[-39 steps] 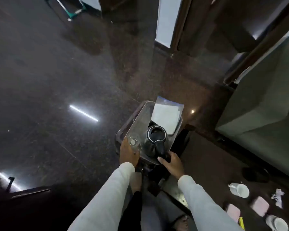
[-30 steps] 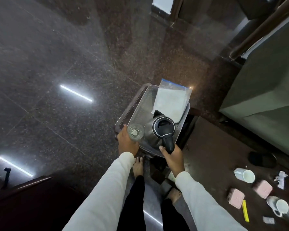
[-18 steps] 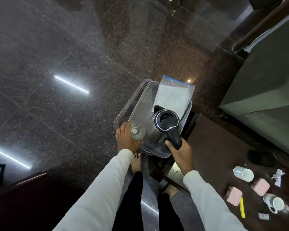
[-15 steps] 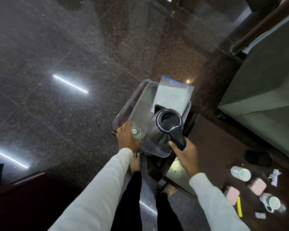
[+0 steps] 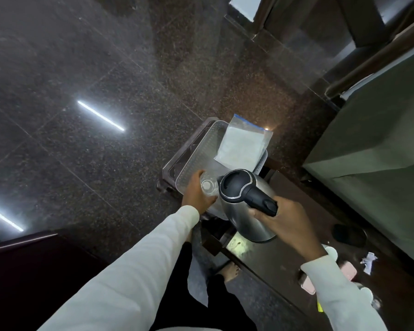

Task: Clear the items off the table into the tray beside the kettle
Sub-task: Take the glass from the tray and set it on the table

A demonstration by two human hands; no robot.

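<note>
At centre frame, right hand (image 5: 281,217) clamped on black handle of steel kettle (image 5: 245,206), held over dark table (image 5: 273,256) edge. Left hand (image 5: 196,194) wrapped round clear glass (image 5: 207,186) at near corner of clear plastic tray (image 5: 201,154); zip bag (image 5: 243,145) lies across tray's far end.

1 kettle (image 5: 245,206), 1 glass (image 5: 207,186), 1 clear tray (image 5: 196,161), 1 zip bag (image 5: 243,144). On the dark surface (image 5: 273,259): 2 pink pads (image 5: 349,271) partly hidden by sleeve, 1 crumpled paper (image 5: 368,259), 1 black disc (image 5: 349,235). Cups: approx 2, mostly hidden.
</note>
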